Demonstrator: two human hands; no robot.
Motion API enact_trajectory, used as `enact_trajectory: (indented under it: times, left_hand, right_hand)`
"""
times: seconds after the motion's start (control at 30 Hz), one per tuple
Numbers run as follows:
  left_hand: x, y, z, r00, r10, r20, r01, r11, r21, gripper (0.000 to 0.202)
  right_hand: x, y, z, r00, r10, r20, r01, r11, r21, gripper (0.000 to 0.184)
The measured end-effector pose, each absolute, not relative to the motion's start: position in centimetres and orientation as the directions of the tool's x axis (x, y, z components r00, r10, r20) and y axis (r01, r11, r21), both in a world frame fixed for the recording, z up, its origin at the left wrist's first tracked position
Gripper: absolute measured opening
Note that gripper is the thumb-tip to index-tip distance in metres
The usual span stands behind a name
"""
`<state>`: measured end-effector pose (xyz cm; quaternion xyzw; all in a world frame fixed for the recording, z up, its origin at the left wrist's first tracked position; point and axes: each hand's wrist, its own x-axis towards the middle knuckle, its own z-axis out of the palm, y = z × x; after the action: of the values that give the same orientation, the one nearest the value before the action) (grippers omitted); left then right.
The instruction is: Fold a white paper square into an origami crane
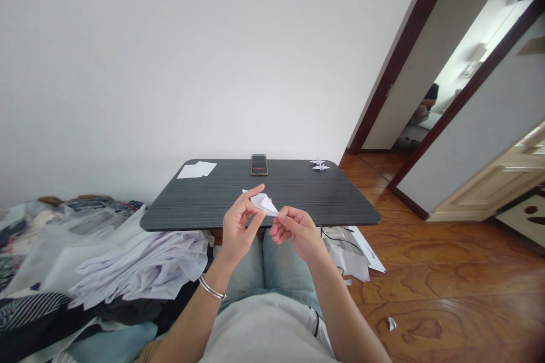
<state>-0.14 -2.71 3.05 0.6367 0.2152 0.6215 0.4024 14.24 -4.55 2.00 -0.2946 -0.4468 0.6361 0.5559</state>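
Two-handed grasp on folded white paper [263, 203] above dark table [340, 195].
Left hand [239, 228] and right hand [298, 232] pinch it with their fingertips; phone [259, 164] and paper cranes [320, 165] lie beyond.

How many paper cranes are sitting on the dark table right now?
2. One paper crane stands near the far right corner of the dark table, and another paper crane sits just in front of it. They are small and close together, so a third could be hidden.
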Motion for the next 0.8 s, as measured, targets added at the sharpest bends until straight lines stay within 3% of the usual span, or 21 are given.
enact_trajectory:
  times: [0.17,0.63,0.8]
  left_hand:
    - [-0.14,-2.75,3.22,0.138,0.786,0.603,-0.264,-0.558,0.787,0.012]
    - [0.15,-2.72,3.10,0.117,0.812,0.571,-0.264,-0.529,0.806,0.018]
    - [0.15,-2.63,3.26,0.081,0.821,0.565,-0.189,-0.544,0.817,0.020]
  right_hand:
    - [13.94,-4.59,1.90,-0.116,0.973,0.201,-0.350,0.150,-0.925,0.022]
    - [14.04,-4.85,2.13,-0.086,0.967,0.240,-0.311,0.202,-0.929,0.024]
    - [13.82,-5.35,2.41,0.058,0.947,0.316,-0.287,0.319,-0.903,0.020]
